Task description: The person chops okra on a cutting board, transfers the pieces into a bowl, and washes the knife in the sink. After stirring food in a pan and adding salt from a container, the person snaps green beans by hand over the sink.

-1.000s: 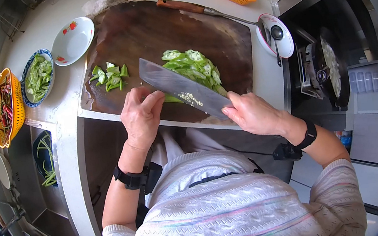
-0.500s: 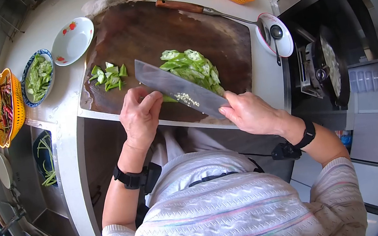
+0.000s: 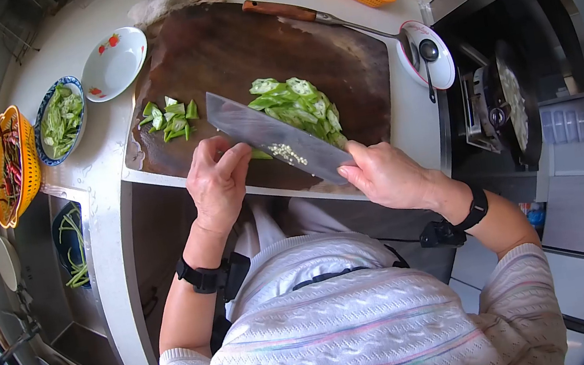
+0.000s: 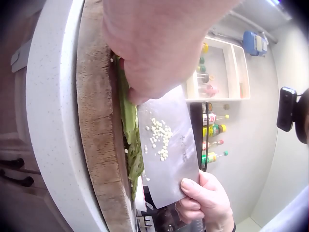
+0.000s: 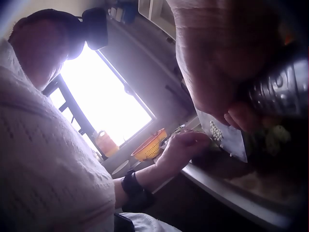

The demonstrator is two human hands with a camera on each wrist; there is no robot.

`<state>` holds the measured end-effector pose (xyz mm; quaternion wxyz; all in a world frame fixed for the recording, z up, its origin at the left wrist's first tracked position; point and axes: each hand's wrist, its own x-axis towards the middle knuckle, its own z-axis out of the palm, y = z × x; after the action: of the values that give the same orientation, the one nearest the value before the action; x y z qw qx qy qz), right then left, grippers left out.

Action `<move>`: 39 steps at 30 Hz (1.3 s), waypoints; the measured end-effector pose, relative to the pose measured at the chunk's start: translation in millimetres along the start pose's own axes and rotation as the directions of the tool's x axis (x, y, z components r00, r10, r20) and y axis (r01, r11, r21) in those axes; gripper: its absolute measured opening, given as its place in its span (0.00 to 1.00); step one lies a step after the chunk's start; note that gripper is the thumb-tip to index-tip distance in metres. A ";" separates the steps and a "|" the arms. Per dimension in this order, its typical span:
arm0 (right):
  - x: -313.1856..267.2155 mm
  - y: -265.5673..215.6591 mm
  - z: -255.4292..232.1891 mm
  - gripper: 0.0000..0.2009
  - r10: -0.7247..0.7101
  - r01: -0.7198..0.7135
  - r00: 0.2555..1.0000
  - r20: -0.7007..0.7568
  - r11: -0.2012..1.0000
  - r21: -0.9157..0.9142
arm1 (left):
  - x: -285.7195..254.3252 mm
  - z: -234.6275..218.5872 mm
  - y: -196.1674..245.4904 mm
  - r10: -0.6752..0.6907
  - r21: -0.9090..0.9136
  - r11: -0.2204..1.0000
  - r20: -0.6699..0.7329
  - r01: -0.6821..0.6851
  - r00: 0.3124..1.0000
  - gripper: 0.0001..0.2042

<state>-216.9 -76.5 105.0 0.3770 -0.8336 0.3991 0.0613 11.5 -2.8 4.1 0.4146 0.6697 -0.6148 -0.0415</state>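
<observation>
The right hand (image 3: 389,175) grips a broad cleaver (image 3: 254,124), its blade slanting across the front of the dark cutting board (image 3: 214,51). Pale seeds (image 3: 288,154) cling to the blade. Curled fingers of the left hand (image 3: 216,182) hold a green pepper (image 3: 260,155) against the board beside the blade; in the left wrist view the green pepper (image 4: 127,111) lies along the cleaver (image 4: 169,145). Behind the blade lies a heap of sliced green pepper (image 3: 300,106), and a smaller pile of pieces (image 3: 171,117) sits at the left.
Left of the board stand a flowered bowl (image 3: 113,64), a blue-rimmed bowl of slices (image 3: 61,119) and an orange basket of red chillies (image 3: 12,168). A wooden-handled spatula (image 3: 279,9) crosses the board's back edge. At right are a bowl with a ladle (image 3: 427,51) and a wok (image 3: 512,103).
The cleaver and right hand have shifted slightly left. The left hand has barely moved, and the piles stay where they were.
</observation>
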 end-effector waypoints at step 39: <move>12.1 -8.0 5.4 0.12 -0.006 0.007 0.999 0.043 0.999 -0.044 | -3.4 -7.0 -5.7 0.053 -0.058 0.997 -0.006 -0.054 0.999 0.07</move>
<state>-202.0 -77.2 101.0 0.3672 -0.8414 0.3868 0.0864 19.1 3.1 3.7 0.4360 0.6408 -0.6301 -0.0467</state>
